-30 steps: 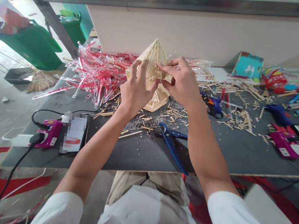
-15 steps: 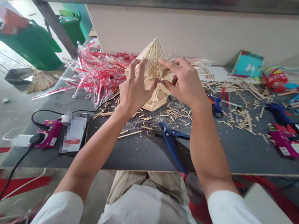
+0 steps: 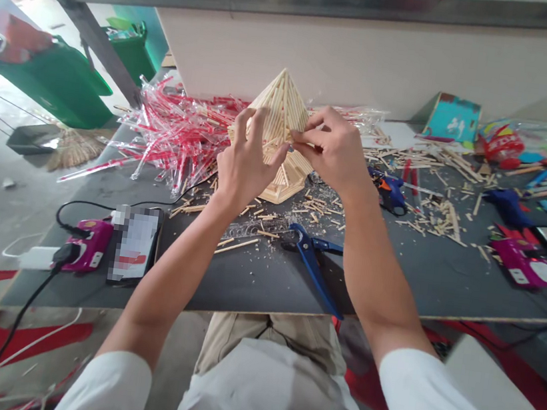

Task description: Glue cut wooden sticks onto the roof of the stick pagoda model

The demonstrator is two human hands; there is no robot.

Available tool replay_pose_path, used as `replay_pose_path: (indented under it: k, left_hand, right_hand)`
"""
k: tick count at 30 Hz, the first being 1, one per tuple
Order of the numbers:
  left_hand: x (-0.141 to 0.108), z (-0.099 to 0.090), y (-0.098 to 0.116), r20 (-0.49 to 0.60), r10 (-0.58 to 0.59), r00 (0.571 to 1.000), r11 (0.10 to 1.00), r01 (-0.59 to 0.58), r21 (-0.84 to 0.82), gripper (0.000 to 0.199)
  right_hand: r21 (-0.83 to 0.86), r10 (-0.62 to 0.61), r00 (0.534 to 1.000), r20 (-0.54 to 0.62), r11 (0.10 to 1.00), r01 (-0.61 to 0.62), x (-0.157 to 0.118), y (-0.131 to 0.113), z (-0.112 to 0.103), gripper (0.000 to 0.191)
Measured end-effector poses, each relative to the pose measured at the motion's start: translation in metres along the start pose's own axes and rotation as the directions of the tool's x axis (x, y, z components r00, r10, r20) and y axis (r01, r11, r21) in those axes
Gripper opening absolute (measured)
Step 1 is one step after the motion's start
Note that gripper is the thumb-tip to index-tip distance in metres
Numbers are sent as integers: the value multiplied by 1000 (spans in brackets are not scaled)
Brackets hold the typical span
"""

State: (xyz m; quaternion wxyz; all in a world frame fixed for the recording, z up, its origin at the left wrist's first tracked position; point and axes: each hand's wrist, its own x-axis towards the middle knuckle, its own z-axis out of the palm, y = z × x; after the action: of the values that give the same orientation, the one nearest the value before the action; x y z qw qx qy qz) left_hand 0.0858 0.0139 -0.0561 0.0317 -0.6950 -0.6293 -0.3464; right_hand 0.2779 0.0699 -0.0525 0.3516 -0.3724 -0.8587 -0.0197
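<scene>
A model built from thin wooden sticks (image 3: 280, 101) stands on the dark table, with a pointed, cone-like roof over a stepped, many-sided base. My left hand (image 3: 247, 164) grips the roof's lower left side, fingers curled on it and thumb stretched towards the front. At the roof's lower right edge, the thumb and fingertips of my right hand (image 3: 334, 149) are pinched together. Whatever small piece sits between those fingertips cannot be made out. My hands hide part of the model's middle.
Blue cutters (image 3: 315, 268) lie near the table's front edge, amid stick offcuts. Red-and-clear plastic wrappers (image 3: 177, 132) are heaped at left. Blue glue guns (image 3: 391, 192) and loose sticks lie at right. A phone (image 3: 136, 244) rests beside a purple power socket (image 3: 91, 247) with cables.
My right hand has shifted slightly down along the roof, and its extended index finger has drawn in to a pinch at the lower edge. My left hand stays in place on the model.
</scene>
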Motion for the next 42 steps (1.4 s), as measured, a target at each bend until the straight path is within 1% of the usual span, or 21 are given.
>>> replay_pose_path:
  k: [4, 9, 11, 13, 16, 21, 23, 27, 31, 33, 35, 36, 39, 42]
  left_hand:
    - [0, 1, -1, -30, 19, 999, 999, -18, 27, 64]
    - [-1, 2, -2, -54, 31, 998, 998, -29, 48, 64]
    - [-1, 2, -2, -48, 27, 998, 999, -25, 45, 65]
    - [-1, 1, -2, -31, 16, 999, 999, -15, 30, 66]
    - [0, 1, -2, -5, 5, 1000, 1000, -5, -3, 66]
    - [-1, 2, -3, -29, 17, 999, 1000, -17, 16, 65]
    - [-1, 2, -3, -42, 21, 999, 999, -19, 35, 64]
    - [-1, 0, -2, -25, 8, 1000, 999, -7, 37, 65]
    - [0, -1, -1, -1, 6, 1000, 1000, -6, -6, 65]
    - [0, -1, -1, 0, 5, 1000, 1000, -5, -11, 64]
    - [0, 0, -1, 4, 1, 1000, 1000, -1, -11, 65]
    - [0, 0, -1, 6, 0, 1000, 1000, 0, -11, 65]
    - [0, 1, -2, -5, 9, 1000, 1000, -9, 13, 66]
    - [-1, 1, -3, -34, 32, 999, 999, -30, 44, 65]
  right_hand:
    - [16, -8, 1000, 13, 1000, 8, -1, 1, 0, 33]
    - [15, 8, 999, 52, 1000, -9, -1, -5, -8, 35]
    - [17, 31, 998, 48, 999, -32, -2, -8, -12, 37]
    - [18, 47, 998, 32, 999, -47, -1, -8, -12, 43]
    - [2, 32, 999, 18, 999, -32, -1, -4, -5, 48]
    - [7, 20, 1000, -20, 1000, -20, 0, 5, 9, 43]
    - [-3, 19, 1000, -7, 1000, -19, 0, 4, 8, 44]
    - [-4, 3, 999, 35, 1000, -3, 0, -3, -3, 46]
    - [55, 35, 999, 9, 998, -35, -2, -6, -10, 39]
    - [76, 42, 999, -2, 996, -42, -2, -5, -9, 41]
    - [70, 35, 999, 0, 997, -35, -1, -3, -6, 46]
    - [59, 30, 1000, 2, 998, -30, -1, -2, -4, 46]
    - [25, 24, 1000, 7, 999, -24, 0, 1, 0, 35]
    - [11, 12, 1000, 29, 1000, -12, 1, 1, 0, 30]
